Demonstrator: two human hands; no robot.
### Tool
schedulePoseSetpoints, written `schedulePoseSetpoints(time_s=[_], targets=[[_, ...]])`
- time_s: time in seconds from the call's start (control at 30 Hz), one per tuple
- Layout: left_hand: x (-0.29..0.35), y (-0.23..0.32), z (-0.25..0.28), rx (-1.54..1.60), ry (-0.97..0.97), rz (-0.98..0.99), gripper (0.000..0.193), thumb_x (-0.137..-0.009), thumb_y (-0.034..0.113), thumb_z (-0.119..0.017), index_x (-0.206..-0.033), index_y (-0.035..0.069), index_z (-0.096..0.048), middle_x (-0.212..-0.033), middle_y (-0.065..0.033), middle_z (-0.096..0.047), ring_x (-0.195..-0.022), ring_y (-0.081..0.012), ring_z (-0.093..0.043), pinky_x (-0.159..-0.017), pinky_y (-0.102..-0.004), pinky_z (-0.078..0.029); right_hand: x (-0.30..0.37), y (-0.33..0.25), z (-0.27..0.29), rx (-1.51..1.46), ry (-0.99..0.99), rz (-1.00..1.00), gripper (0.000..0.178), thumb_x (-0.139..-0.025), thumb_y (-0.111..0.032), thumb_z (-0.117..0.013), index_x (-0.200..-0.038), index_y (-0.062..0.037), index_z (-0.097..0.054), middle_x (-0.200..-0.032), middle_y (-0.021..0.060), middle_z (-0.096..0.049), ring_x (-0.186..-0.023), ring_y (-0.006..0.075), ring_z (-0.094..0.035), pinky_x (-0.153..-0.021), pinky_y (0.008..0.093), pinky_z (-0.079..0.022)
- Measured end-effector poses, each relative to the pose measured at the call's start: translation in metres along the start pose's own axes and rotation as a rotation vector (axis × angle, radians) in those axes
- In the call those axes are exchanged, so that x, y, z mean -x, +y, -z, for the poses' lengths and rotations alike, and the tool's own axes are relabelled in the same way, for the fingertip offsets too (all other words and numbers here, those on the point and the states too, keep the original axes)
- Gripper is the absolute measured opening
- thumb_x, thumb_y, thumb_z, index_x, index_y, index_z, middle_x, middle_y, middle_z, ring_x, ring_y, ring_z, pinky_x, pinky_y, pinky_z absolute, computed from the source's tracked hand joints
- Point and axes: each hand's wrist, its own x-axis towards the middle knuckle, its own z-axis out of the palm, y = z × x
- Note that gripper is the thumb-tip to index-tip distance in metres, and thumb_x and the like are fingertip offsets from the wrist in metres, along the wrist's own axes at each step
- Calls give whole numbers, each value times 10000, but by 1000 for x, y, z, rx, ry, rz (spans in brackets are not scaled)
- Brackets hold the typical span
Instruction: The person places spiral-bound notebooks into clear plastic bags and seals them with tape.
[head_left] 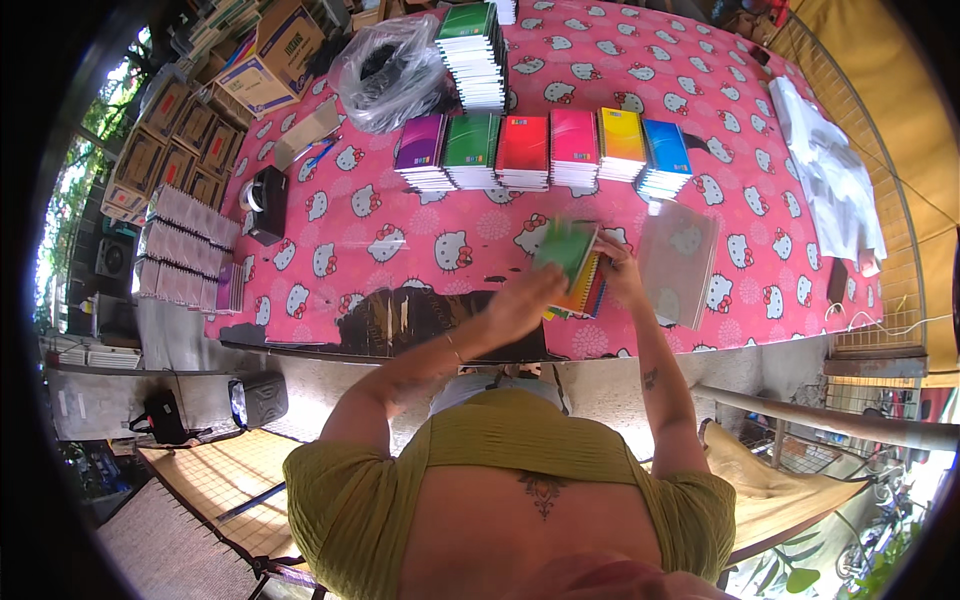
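Observation:
My left hand [538, 296] is closed on the edge of a green spiral notebook [566, 250], which is blurred by motion. Under and beside it is a small stack of spiral notebooks [581, 292], with yellow, orange and blue edges showing. My right hand [621, 266] grips the right side of that stack near its spiral binding. Just right of the hands a clear plastic bag [676, 262] lies flat on the table. Beyond them stands a row of notebook piles: purple [420, 142], green [470, 140], red [523, 143], pink [574, 137], yellow [622, 133] and blue [665, 148].
A pink cat-print cloth [400, 265] covers the table. Farther back are a taller green notebook stack [469, 60] and a crumpled plastic bag [390, 75]. A tape dispenser [266, 205], wrapped notebook stacks [185, 245] and cardboard boxes [272, 60] are at left; white plastic sheets [820, 160] lie right.

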Motion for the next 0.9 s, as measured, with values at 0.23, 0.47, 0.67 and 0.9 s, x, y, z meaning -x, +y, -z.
schedulePoseSetpoints(time_s=[0.23,0.47,0.67,0.9], targets=[[-27,13,35,89,-423,266,511,-847,27,-618,-1347,106,-552,-1197,-150,-628,-903,-334,-672,-704,-448,-563,-40,-37,-3,33,250,-149,329,-865,26,-581,-1188,-18,-626,-1229,164,-641,-1170,310,-622,-941,378,-505],[-125,-21,78,192,-458,279,246,-912,181,-533,-1049,17,-654,-697,-233,-627,-687,-416,-643,-601,-507,-512,-129,-53,-12,270,214,141,311,-857,-40,-644,-1167,-64,-657,-1185,186,-642,-1099,365,-629,-932,391,-500],[-121,-38,-11,158,-655,391,358,-978,343,-518,-1182,75,-640,-832,-192,-693,-790,-337,-701,-753,-499,-550,-104,-56,-5,-186,175,-145,330,-965,-202,-627,-1250,-34,-632,-1163,142,-658,-1057,270,-641,-915,365,-495],[-69,-177,93,-371,-61,451,661,-809,160,-713,-1422,178,-466,-1355,-245,-528,-1247,-386,-530,-1028,-501,-443,55,-79,-29,274,278,-165,619,-900,-334,-713,-1425,-99,-486,-1487,225,-362,-1374,384,-385,-1113,493,-349]])
